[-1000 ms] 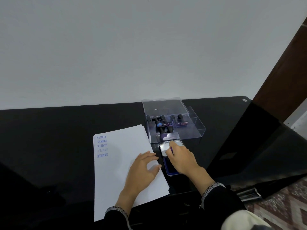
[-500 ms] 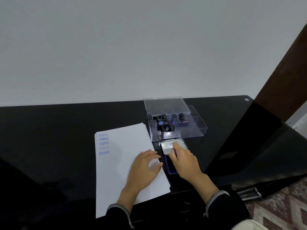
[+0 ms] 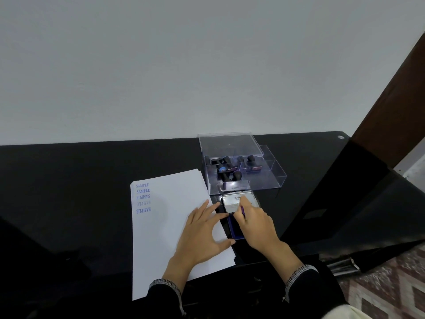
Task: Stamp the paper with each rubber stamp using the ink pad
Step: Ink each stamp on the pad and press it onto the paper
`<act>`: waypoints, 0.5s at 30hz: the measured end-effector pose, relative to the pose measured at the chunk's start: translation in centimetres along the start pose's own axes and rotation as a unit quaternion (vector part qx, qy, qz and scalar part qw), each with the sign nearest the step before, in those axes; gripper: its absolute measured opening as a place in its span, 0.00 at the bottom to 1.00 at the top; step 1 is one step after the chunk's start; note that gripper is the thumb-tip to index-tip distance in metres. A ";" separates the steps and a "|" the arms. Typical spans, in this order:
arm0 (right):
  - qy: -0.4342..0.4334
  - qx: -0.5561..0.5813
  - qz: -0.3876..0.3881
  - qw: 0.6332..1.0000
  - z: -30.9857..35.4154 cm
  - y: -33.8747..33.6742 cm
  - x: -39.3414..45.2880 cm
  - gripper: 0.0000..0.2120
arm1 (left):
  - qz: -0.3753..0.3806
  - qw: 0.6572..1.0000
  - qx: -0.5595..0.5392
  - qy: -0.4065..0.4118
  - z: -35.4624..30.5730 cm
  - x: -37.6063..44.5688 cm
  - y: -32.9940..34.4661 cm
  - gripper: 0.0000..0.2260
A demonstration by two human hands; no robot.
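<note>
A glossy black bench [image 3: 69, 180] runs across the view beneath a plain pale wall [image 3: 184, 65]; on it, left of centre, lies a stack of white paper [image 3: 165, 203], its far left corner carrying a column of blue SAMPLE imprints [image 3: 143, 197], the upper two upright and the lower ones inverted, one of them faint. The left hand [image 3: 202, 231] lies flat on the right part of the paper, fingers straight and spread wide, fingertips reaching past the sheet's right edge, thumb out toward the near right corner; it holds nothing; a dark sleeve with a patterned cuff [image 3: 165, 286] covers the wrist. Just right of the paper sits the ink pad [image 3: 234, 229], open, its blue inking surface showing at the near side and its labelled lid [image 3: 232, 202] tilted back on the far side; the right hand [image 3: 255, 224] rests over the pad with fingers curled, pinching a thin purple-edged rubber stamp [image 3: 242, 211] down at the pad; whether the stamp touches the ink cannot be told. Beyond the pad, touching its far edge, stands a clear acrylic stamp box [image 3: 271, 178] with compartments, black-handled stamps [image 3: 227, 166] lying in its left sections, its right section bare, and a clear lid [image 3: 230, 143] resting across the back. Farther right a dark wooden door frame [image 3: 395, 100] rises, with patterned floor [image 3: 391, 279] below.
</note>
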State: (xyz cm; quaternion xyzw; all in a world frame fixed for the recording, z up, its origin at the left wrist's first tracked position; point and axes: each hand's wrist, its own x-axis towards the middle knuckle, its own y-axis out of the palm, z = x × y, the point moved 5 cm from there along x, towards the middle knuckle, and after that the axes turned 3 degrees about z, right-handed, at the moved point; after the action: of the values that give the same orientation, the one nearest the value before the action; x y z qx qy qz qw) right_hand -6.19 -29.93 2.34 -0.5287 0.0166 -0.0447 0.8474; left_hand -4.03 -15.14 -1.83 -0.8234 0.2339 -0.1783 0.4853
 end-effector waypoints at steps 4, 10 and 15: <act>0.003 -0.009 -0.001 1.000 0.1 -0.1 0.3 0.08 | -0.003 1.000 -0.006 -0.008 0.1 0.0 0.0 0.31; 0.008 -0.014 0.024 1.000 0.5 -0.5 1.6 0.07 | -0.002 1.000 -0.005 -0.013 0.1 0.1 0.0 0.30; 0.017 -0.012 0.032 0.999 0.6 -0.5 2.1 0.07 | -0.003 1.000 -0.009 -0.015 0.2 0.0 0.1 0.30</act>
State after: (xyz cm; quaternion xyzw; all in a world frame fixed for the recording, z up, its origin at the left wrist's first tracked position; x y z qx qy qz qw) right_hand -4.06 -29.84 3.13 -0.5372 0.0481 -0.0260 0.8417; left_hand -3.97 -15.03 -2.02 -0.8308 0.2259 -0.1656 0.4809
